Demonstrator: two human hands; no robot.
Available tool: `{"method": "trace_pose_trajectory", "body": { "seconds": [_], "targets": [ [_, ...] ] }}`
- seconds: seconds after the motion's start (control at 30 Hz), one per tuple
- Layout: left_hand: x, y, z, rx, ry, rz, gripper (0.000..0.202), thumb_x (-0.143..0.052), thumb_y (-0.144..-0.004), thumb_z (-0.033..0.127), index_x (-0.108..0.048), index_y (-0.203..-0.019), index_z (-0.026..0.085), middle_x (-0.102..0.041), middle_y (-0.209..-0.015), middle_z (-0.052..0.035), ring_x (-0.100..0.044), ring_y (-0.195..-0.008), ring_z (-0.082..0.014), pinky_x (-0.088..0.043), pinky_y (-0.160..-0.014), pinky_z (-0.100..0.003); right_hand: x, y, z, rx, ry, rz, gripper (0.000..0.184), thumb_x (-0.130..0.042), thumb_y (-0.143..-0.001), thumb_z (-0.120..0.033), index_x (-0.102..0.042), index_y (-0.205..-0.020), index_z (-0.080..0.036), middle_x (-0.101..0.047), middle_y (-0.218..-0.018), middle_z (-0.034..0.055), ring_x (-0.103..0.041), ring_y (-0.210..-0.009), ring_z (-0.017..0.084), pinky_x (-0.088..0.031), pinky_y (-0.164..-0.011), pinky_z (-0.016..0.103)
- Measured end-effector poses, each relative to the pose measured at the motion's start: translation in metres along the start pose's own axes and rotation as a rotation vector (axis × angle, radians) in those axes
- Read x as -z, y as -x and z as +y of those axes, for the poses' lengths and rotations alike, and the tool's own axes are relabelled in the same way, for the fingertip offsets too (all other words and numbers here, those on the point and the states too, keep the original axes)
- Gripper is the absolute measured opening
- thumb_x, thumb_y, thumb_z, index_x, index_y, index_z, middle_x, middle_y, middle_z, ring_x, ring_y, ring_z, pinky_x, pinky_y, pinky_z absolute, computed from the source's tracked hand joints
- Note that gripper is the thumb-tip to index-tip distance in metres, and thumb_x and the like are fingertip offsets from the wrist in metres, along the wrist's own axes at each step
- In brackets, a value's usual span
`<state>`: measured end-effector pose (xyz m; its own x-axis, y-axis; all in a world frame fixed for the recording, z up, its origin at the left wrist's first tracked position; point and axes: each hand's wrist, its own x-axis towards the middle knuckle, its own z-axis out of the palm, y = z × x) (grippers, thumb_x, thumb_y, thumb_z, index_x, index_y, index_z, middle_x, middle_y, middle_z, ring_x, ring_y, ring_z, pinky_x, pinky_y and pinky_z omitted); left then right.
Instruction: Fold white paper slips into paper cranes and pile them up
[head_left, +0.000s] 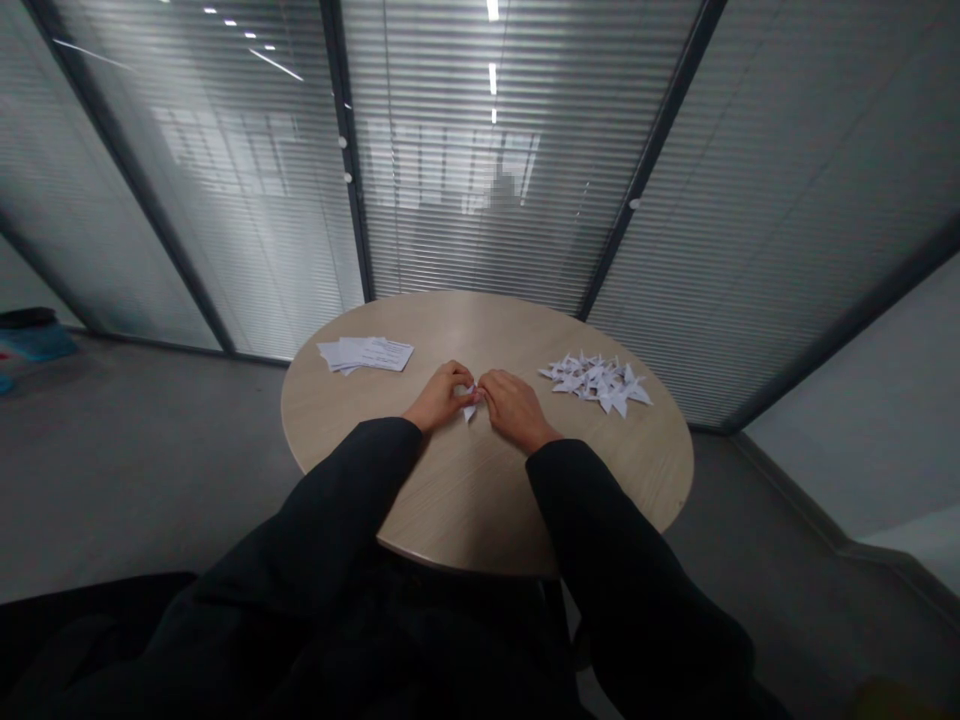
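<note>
At frame centre, our left hand [444,396] pinches a folded paper [469,412]; our right hand [516,408] sits against it — its grip we cannot tell. Uneven tugging could tear the fold.

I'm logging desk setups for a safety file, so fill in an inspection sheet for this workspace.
Surface: round, light wood-look table.
Job's things: a small white folded piece between the hands; loose, overlapping sheets to the left, with print showing; a pile of pointed, folded white paper shapes to the right.
Clutter: nothing seen on the table.
Hands: left hand pinches the piece; right hand has its fingertips close against it, grip hidden.
Cables: nothing seen.
Surroundings: glass panels with blinds behind; grey floor; a blue thing cut off at the picture's left edge.
</note>
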<state>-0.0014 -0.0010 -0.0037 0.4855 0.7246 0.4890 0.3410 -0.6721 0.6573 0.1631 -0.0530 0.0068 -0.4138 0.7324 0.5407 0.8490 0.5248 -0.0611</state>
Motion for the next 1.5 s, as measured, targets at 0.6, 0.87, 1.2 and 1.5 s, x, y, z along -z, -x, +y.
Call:
{"method": "trace_pose_trajectory", "body": {
  "seconds": [0.6,0.87,1.2,1.5],
  "targets": [
    [-0.003,-0.001,0.001,0.027,0.002,0.058,0.01,-0.069,-0.076,0.024,-0.066,-0.082,0.017,-0.056,-0.095,-0.0068,-0.054,-0.097,-0.0213,-0.042,-0.095,-0.039,-0.001,0.001,0.008,-0.013,0.026,0.042,0.022,-0.037,-0.095,-0.018,-0.058,-0.086,-0.019,-0.061,-0.085,0.01,-0.052,-0.082,0.024,-0.037,-0.074,0.034],
    [-0.002,0.002,-0.003,0.083,0.011,0.176,0.025,-0.057,-0.088,0.03,-0.061,-0.11,0.019,-0.054,-0.107,-0.0084,-0.054,-0.101,-0.0197,-0.045,-0.09,-0.036,0.001,0.007,0.039,-0.205,0.024,0.115,0.022,-0.037,-0.094,-0.021,-0.055,-0.081,-0.02,-0.061,-0.085,0.0107,-0.054,-0.082,0.025,-0.037,-0.073,0.034],
    [-0.003,0.002,-0.003,0.051,-0.011,0.166,0.022,-0.05,-0.092,0.028,-0.059,-0.11,0.019,-0.054,-0.107,-0.009,-0.054,-0.1,-0.0191,-0.047,-0.089,-0.036,0.038,0.041,0.104,-0.674,0.043,0.556,0.02,-0.042,-0.087,-0.03,-0.057,-0.082,-0.018,-0.06,-0.082,0.0081,-0.051,-0.079,0.022,-0.038,-0.075,0.034],
    [-0.004,0.002,-0.007,0.054,-0.031,0.166,0.023,-0.048,-0.092,0.024,-0.057,-0.112,0.018,-0.054,-0.107,-0.0093,-0.055,-0.099,-0.0185,-0.047,-0.088,-0.036,0.061,0.087,0.136,-1.036,0.277,0.622,0.027,-0.049,-0.078,-0.023,-0.073,-0.085,-0.011,-0.066,-0.083,0.0145,-0.056,-0.078,0.024,-0.041,-0.071,0.035]
  ]
}}
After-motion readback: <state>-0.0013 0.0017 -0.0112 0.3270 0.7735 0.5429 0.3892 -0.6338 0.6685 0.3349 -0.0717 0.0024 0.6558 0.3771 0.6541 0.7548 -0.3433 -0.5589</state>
